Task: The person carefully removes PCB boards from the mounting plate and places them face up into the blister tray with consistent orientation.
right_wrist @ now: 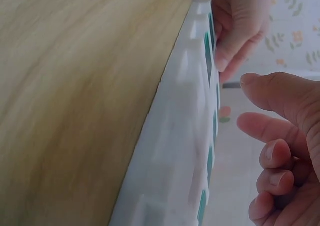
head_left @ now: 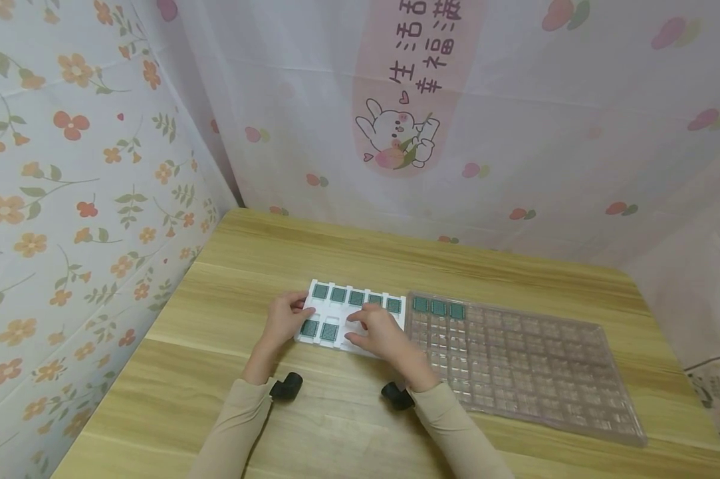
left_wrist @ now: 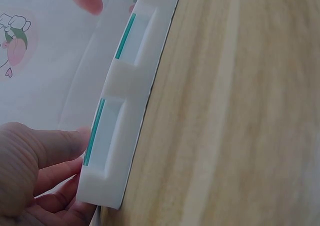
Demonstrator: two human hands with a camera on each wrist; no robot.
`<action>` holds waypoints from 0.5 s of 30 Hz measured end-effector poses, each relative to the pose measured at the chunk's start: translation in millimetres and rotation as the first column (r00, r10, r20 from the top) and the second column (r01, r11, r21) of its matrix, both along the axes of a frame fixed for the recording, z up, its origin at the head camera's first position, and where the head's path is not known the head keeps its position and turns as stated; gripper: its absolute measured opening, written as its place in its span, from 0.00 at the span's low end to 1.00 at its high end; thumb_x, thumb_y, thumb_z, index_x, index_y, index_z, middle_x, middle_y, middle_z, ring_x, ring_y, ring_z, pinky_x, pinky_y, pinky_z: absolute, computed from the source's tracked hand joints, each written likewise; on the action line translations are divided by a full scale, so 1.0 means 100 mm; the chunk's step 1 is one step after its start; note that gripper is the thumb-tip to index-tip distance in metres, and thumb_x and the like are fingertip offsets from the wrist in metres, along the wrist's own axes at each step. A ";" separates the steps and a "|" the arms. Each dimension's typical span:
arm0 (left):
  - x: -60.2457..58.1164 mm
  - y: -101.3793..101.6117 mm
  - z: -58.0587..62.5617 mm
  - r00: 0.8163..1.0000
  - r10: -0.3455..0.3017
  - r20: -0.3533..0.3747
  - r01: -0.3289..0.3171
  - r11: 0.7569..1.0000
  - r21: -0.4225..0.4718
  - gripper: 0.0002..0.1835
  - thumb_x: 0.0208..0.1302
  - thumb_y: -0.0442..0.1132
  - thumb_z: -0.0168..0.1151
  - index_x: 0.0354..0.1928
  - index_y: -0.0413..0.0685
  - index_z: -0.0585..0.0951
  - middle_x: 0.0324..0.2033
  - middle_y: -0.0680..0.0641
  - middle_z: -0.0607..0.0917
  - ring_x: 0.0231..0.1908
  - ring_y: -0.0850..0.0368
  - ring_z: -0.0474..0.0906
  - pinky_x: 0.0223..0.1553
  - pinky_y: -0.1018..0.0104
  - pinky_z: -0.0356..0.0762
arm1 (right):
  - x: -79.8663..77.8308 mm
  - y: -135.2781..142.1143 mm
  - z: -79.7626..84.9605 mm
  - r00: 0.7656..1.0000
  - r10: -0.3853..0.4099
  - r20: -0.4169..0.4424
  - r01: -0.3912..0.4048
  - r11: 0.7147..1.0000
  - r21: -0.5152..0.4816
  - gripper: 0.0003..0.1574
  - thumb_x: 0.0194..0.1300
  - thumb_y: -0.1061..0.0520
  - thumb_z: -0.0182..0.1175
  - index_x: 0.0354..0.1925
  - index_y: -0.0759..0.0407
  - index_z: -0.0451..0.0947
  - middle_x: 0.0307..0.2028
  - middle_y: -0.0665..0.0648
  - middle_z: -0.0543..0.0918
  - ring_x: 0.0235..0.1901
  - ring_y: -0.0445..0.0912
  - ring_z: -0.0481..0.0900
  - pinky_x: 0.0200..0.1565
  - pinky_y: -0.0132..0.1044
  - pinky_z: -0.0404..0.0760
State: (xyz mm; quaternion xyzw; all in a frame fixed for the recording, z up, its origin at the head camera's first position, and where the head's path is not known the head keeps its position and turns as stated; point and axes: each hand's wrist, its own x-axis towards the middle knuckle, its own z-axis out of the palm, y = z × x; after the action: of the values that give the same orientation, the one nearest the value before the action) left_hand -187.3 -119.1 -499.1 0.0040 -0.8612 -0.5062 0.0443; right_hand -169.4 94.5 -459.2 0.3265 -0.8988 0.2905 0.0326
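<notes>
A white plastic tray (head_left: 338, 310) lies on the table, with several green square chips (head_left: 356, 298) along its far row. Two more chips (head_left: 329, 332) sit at the left of the near row. My left hand (head_left: 283, 320) grips the tray's left end; in the left wrist view its thumb (left_wrist: 62, 145) lies at the top edge by a chip. Over the right part of the same tray hovers my right hand (head_left: 385, 334). Its thumb and index finger are apart with nothing between them, and the other fingers (right_wrist: 276, 181) are bent in the right wrist view.
Right of the white tray lies a large clear tray (head_left: 533, 364) with many small compartments. Three green chips (head_left: 439, 307) occupy its far left corner. Wood-grain table (head_left: 330, 419) surrounds both trays, and patterned cloth (head_left: 312, 120) hangs behind and at the sides.
</notes>
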 end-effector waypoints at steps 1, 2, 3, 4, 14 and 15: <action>0.00 0.00 0.00 1.000 0.001 0.003 -0.001 1.000 0.001 0.19 0.52 0.25 0.66 0.49 0.27 0.78 0.35 0.37 0.81 0.35 0.49 0.77 0.38 0.61 0.79 | 0.00 -0.02 0.00 1.000 -0.003 0.002 0.003 1.000 0.006 0.16 0.50 0.60 0.71 0.38 0.67 0.83 0.20 0.53 0.70 0.22 0.40 0.62 0.23 0.27 0.64; 0.00 0.00 0.01 1.000 0.003 0.009 -0.003 1.000 0.001 0.19 0.53 0.26 0.66 0.49 0.27 0.78 0.35 0.37 0.81 0.35 0.49 0.77 0.38 0.61 0.79 | 0.00 -0.03 0.00 1.000 -0.004 0.003 0.004 1.000 0.010 0.16 0.50 0.60 0.71 0.38 0.66 0.83 0.20 0.53 0.69 0.22 0.40 0.62 0.23 0.28 0.65; 0.00 0.00 0.01 1.000 0.003 0.011 -0.003 1.000 0.002 0.19 0.53 0.26 0.66 0.49 0.27 0.78 0.35 0.37 0.81 0.35 0.49 0.77 0.38 0.61 0.79 | 0.00 -0.04 -0.01 1.000 -0.006 0.003 0.006 1.000 0.012 0.16 0.50 0.59 0.71 0.38 0.66 0.83 0.20 0.53 0.69 0.22 0.40 0.62 0.23 0.28 0.65; 0.00 0.00 0.01 1.000 0.003 0.013 -0.003 1.000 0.003 0.19 0.53 0.26 0.66 0.49 0.27 0.78 0.35 0.37 0.81 0.35 0.49 0.77 0.38 0.61 0.79 | 0.00 -0.06 -0.01 1.000 -0.009 0.001 0.009 1.000 0.016 0.16 0.50 0.59 0.71 0.38 0.66 0.83 0.20 0.53 0.70 0.22 0.40 0.62 0.23 0.28 0.65; 0.00 0.00 0.01 1.000 -0.008 0.025 0.008 1.000 0.014 0.20 0.53 0.26 0.66 0.49 0.27 0.78 0.35 0.37 0.81 0.36 0.48 0.77 0.39 0.60 0.80 | 0.01 -0.18 -0.04 0.999 -0.021 -0.039 0.022 0.999 0.036 0.18 0.48 0.57 0.72 0.35 0.68 0.83 0.22 0.55 0.74 0.22 0.41 0.66 0.24 0.29 0.69; 0.00 0.00 0.01 1.000 -0.009 0.028 0.009 1.000 0.015 0.20 0.53 0.26 0.66 0.49 0.27 0.78 0.36 0.37 0.81 0.36 0.48 0.77 0.39 0.60 0.80 | 0.01 -0.19 -0.05 0.999 -0.022 -0.046 0.024 0.999 0.044 0.18 0.48 0.56 0.72 0.35 0.67 0.83 0.23 0.55 0.74 0.21 0.41 0.65 0.24 0.29 0.69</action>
State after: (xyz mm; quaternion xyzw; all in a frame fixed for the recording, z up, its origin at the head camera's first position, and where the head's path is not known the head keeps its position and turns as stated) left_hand -187.5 -119.3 -498.4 0.0074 -0.8580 -0.5127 0.0297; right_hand -168.3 75.7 -464.5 0.3232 -0.9079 0.2625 0.0490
